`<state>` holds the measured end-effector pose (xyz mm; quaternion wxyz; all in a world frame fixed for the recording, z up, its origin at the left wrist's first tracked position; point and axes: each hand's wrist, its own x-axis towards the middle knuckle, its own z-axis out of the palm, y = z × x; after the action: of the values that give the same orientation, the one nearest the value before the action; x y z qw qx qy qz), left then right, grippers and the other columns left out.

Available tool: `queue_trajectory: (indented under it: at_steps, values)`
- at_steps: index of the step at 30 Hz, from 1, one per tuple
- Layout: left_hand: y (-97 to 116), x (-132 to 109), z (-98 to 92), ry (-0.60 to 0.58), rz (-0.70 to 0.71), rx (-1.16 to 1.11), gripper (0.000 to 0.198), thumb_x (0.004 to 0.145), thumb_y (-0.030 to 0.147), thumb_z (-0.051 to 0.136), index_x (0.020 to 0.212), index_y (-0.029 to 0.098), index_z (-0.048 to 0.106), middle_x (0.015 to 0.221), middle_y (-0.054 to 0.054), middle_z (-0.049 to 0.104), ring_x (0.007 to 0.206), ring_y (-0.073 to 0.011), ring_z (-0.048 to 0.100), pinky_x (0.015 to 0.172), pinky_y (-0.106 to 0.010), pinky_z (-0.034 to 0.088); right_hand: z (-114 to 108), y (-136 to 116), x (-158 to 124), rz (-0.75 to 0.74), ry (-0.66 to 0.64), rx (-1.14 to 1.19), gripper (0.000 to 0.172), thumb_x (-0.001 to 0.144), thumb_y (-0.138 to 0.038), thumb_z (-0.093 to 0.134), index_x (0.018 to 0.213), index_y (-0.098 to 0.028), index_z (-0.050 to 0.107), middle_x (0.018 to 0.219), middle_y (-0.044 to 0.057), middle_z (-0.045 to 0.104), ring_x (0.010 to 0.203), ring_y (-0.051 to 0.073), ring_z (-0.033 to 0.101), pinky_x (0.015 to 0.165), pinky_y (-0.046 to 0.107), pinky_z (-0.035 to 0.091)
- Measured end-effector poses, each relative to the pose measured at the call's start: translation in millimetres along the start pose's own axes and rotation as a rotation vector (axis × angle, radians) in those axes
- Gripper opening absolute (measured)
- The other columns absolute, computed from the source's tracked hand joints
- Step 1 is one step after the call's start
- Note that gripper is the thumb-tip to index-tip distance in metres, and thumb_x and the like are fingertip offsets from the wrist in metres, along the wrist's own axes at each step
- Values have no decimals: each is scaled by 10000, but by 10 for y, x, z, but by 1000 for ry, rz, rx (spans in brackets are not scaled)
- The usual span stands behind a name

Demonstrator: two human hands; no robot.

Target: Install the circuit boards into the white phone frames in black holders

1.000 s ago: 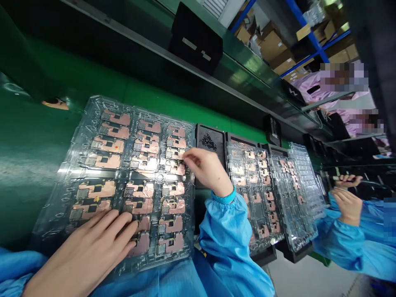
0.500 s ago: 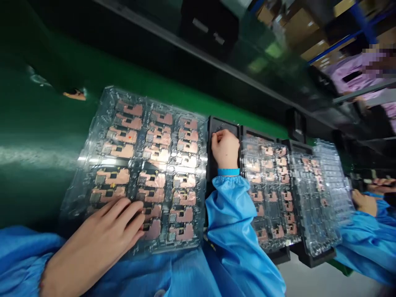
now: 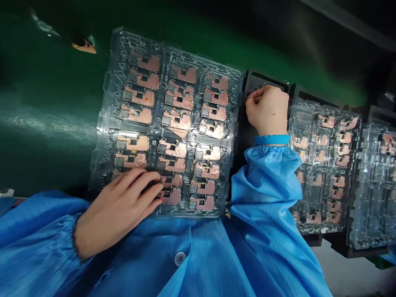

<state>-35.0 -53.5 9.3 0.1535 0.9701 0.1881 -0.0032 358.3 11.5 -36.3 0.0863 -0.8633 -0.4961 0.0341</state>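
A clear plastic tray [image 3: 232, 136] lies in front of me, its pockets filled with rows of small copper-faced circuit boards [image 3: 202, 203]. My left hand [image 3: 123, 202] rests palm down over the tray's lower left part, covering some boards. Its fingers are stretched and slightly bent, with their tips by the boards of the middle column. To the right of that tray, my right hand [image 3: 269, 109] is closed in a pinch above a black tray [image 3: 251, 84]. Whatever its fingertips hold, if anything, is hidden or too small to name.
Two more clear trays with copper-faced boards, a nearer one [image 3: 318, 194] and a farther one [image 3: 366, 189], rest on black trays at the right. The green bench top [image 3: 55, 123] carries a torn brownish patch [image 3: 85, 46] at the upper left.
The view has swung left and down, so the trays appear larger and farther right, and the co-worker's hands have left the picture. Both my hands keep nearly the same places over the trays.
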Motion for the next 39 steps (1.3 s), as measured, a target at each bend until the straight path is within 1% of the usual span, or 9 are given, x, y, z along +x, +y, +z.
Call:
queue_trajectory:
  at_steps: [5, 9, 11, 13, 15, 20, 27, 34, 39]
  values:
    - [4, 17, -24, 0, -13, -159, 300, 1073, 233, 410, 1051, 133, 692, 1107, -92, 679, 1129, -298, 592, 1029, -511, 506, -101, -7, 9, -16, -19, -1, 128, 786, -119, 597, 709, -215, 561, 744, 90, 636, 818, 303, 648, 897, 500, 522]
    - [-133, 83, -192, 67, -196, -516, 232, 1072, 294, 450, 1105, 237, 672, 1017, -8, 721, 965, -188, 686, 838, -307, 584, -390, -223, -397, -45, 74, 324, 106, 864, -155, 540, 787, -217, 580, 715, 32, 605, 697, 216, 616, 763, 396, 545]
    - [-234, 181, -303, 146, -342, -693, 181, 1032, 336, 543, 1144, 285, 677, 1017, 24, 742, 835, -141, 718, 684, -216, 583, -527, -418, -701, -139, -122, 696, 94, 916, -213, 552, 843, -226, 610, 761, 17, 620, 683, 181, 614, 689, 339, 550]
    - [-328, 320, -396, 258, -431, -838, 168, 1000, 315, 600, 1137, 302, 696, 979, 46, 756, 733, -114, 731, 602, -165, 575, -585, -615, -978, -222, -505, 1025, 114, 920, -309, 663, 845, -229, 631, 827, 22, 658, 696, 165, 638, 669, 321, 576]
    - [-398, 468, -445, 329, -455, -961, 165, 991, 270, 611, 1116, 284, 718, 943, 47, 762, 697, -108, 744, 614, -146, 596, -558, -772, -1164, -178, -778, 1247, 175, 923, -375, 711, 872, -221, 645, 916, 36, 688, 715, 159, 680, 684, 321, 606]
    - [-471, 657, -380, 292, -454, -1087, 168, 973, 219, 632, 1092, 236, 749, 891, 37, 757, 637, -82, 739, 577, -97, 581, -389, -911, -1246, 18, -1002, 1442, 242, 913, -421, 753, 885, -203, 652, 821, -4, 673, 654, 149, 734, 629, 274, 621]
    - [-496, 616, -321, 277, -504, -1057, 185, 971, 221, 657, 1113, 272, 764, 832, 49, 760, 628, -73, 735, 548, -76, 558, -340, -900, -1257, 69, -1038, 1468, 153, 931, -326, 747, 893, -201, 667, 786, -4, 702, 690, 140, 744, 657, 250, 616]
    - [-483, 617, -317, 287, -529, -1022, 187, 968, 290, 654, 1106, 254, 776, 844, 16, 767, 611, -114, 734, 545, -141, 595, -314, -939, -1314, 43, -927, 1367, 161, 935, -347, 720, 874, -223, 640, 786, 7, 718, 686, 161, 741, 637, 282, 610]
    - [-469, 617, -296, 339, -514, -1007, 185, 956, 283, 660, 1090, 243, 781, 866, 21, 760, 574, -86, 704, 536, -135, 580, -286, -944, -1358, -40, -808, 1272, 132, 957, -330, 680, 894, -228, 625, 801, 15, 713, 739, 169, 727, 667, 296, 595]
